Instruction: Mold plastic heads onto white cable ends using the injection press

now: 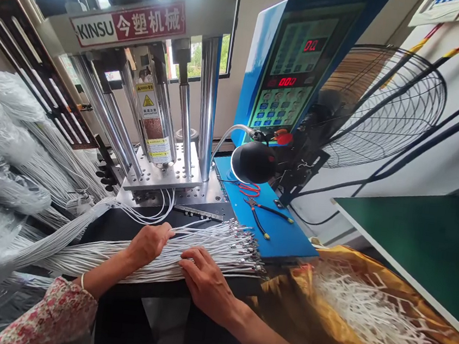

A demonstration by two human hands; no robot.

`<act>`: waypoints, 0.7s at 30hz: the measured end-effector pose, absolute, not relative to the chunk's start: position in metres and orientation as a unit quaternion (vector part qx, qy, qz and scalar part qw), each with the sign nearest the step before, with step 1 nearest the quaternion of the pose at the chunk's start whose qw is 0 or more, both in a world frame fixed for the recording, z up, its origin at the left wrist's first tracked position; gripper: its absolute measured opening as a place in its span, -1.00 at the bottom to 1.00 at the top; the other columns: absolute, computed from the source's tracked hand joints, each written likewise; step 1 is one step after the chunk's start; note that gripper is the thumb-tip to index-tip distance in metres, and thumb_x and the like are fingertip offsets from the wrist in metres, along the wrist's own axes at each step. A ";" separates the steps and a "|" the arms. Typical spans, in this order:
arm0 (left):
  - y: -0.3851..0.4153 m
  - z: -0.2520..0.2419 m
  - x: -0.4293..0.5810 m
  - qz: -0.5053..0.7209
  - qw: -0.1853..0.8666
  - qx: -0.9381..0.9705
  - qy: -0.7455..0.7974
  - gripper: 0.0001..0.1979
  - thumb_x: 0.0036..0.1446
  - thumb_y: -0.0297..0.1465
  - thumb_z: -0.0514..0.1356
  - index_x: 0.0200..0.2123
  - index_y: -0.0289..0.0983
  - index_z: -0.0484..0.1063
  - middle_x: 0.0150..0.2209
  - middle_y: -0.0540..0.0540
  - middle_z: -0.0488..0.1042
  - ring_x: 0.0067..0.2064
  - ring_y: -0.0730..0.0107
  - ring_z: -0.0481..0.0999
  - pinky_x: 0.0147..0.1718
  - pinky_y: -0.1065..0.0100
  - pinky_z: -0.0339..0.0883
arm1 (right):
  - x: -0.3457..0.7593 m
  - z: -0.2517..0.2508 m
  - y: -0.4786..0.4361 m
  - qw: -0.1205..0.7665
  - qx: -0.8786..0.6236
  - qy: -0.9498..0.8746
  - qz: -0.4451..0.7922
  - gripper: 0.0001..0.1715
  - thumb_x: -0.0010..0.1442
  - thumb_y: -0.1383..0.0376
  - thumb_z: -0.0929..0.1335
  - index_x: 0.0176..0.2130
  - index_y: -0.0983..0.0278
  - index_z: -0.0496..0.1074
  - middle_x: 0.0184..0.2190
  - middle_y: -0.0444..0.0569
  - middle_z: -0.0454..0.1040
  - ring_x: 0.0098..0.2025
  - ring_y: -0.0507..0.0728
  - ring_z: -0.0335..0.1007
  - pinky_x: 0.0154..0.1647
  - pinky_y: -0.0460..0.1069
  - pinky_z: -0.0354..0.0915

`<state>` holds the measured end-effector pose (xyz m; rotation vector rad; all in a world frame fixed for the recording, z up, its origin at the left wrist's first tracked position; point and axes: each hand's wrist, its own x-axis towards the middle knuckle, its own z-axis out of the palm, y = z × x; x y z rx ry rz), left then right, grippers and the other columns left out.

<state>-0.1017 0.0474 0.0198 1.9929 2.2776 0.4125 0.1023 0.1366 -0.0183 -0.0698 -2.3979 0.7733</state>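
Observation:
A thick bundle of white cables (122, 256) lies across the black work surface, with small metal terminals (246, 245) at its right end. My left hand (150, 244) is closed over the upper side of the bundle, its fingertips pinching a white cable. Just to the right, my right hand (204, 279) rests on the lower side of the bundle with fingers slightly bent and apart, gripping nothing visible. Several white cables run into the moulding press (167, 173) behind. A metal mould strip (198, 213) lies between the press and the bundle.
Pliers (264, 214) and a red cord (249, 189) lie on the blue surface (287, 244). A black lamp (255, 162) hangs above them. At right are a yellow sack (314, 307) of white scraps, a fan (392, 107) and a green table (420, 230). Plastic-wrapped cables (6, 143) fill the left.

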 end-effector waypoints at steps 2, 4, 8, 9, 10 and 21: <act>0.050 0.018 -0.103 0.072 -0.011 0.682 0.727 -0.66 0.43 -0.32 -0.13 -0.30 -0.28 0.35 -0.45 -0.05 0.45 -0.41 0.34 0.49 -0.48 0.38 0.19 | 0.105 -0.020 0.137 0.308 -0.030 -0.905 0.293 -0.80 0.31 0.47 0.24 -0.12 0.26 0.36 -0.11 0.06 0.38 -0.04 0.20 0.26 -0.02 0.15 0.34; 0.051 0.019 -0.104 0.026 -0.060 0.700 0.711 -0.66 0.43 -0.36 -0.14 -0.30 -0.30 0.36 -0.40 -0.09 0.45 -0.37 0.31 0.49 -0.48 0.36 0.18 | 0.106 -0.020 0.137 0.308 -0.035 -0.904 0.293 -0.81 0.31 0.47 0.23 -0.13 0.26 0.36 -0.11 0.06 0.38 -0.04 0.20 0.25 -0.02 0.15 0.34; 0.052 0.030 -0.103 0.043 -0.095 0.687 0.719 -0.70 0.41 -0.37 -0.08 -0.30 -0.29 0.39 -0.27 -0.13 0.44 -0.23 0.26 0.45 -0.35 0.33 0.23 | 0.110 -0.021 0.138 0.308 -0.037 -0.904 0.294 -0.81 0.31 0.47 0.23 -0.14 0.27 0.36 -0.10 0.06 0.37 -0.03 0.20 0.25 0.00 0.15 0.33; 0.052 0.034 -0.102 0.071 -0.074 0.673 0.732 -0.70 0.40 -0.34 -0.06 -0.31 -0.28 0.39 -0.29 -0.11 0.44 -0.24 0.27 0.43 -0.33 0.33 0.23 | 0.111 -0.021 0.138 0.307 -0.036 -0.904 0.295 -0.81 0.31 0.47 0.23 -0.14 0.27 0.36 -0.10 0.06 0.37 -0.02 0.20 0.25 0.00 0.15 0.32; 0.051 0.037 -0.100 0.108 -0.033 0.657 0.746 -0.69 0.40 -0.31 -0.05 -0.33 -0.28 0.39 -0.33 -0.08 0.43 -0.28 0.31 0.41 -0.33 0.34 0.22 | 0.112 -0.020 0.137 0.306 -0.036 -0.905 0.295 -0.81 0.31 0.48 0.23 -0.14 0.27 0.36 -0.10 0.06 0.38 -0.02 0.20 0.25 0.01 0.14 0.32; 0.041 0.086 -0.098 0.392 0.308 0.448 0.742 -0.64 0.20 -0.13 0.17 -0.46 -0.30 0.40 -0.64 0.13 0.16 -0.57 0.54 0.08 -0.57 0.45 -0.03 | 0.066 -0.023 0.163 0.242 -0.113 -0.931 0.250 -0.62 0.30 0.35 0.27 0.09 0.40 0.36 0.05 0.26 0.45 0.18 0.32 0.29 0.22 0.25 0.21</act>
